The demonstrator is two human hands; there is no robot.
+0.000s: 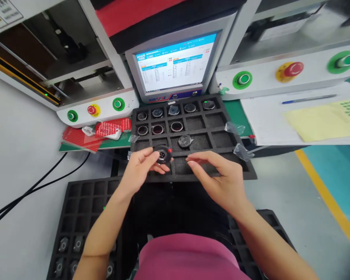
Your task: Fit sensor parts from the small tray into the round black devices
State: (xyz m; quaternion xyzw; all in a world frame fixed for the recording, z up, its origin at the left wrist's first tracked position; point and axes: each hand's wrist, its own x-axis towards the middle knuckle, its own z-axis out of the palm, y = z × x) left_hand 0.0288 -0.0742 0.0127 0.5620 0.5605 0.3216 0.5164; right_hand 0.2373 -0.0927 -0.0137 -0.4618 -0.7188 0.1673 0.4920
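Green benchtop (237, 112) fronts a grey-framed monitor (177, 64) set between two white machine panels. Black foam compartment tray (179, 178) juts past the bench's front edge toward the person's pink top (189, 258). Open gap between hands, over the tray's near rows. Left hand (142, 165) pinches a round black device with a red tab (164, 155) at its rim, above the near-left cells. Right hand (220, 177): thumb and forefinger tips nearly together, can't tell if anything's between. Round grey watch-like piece (185, 141) sits just beyond the gap.
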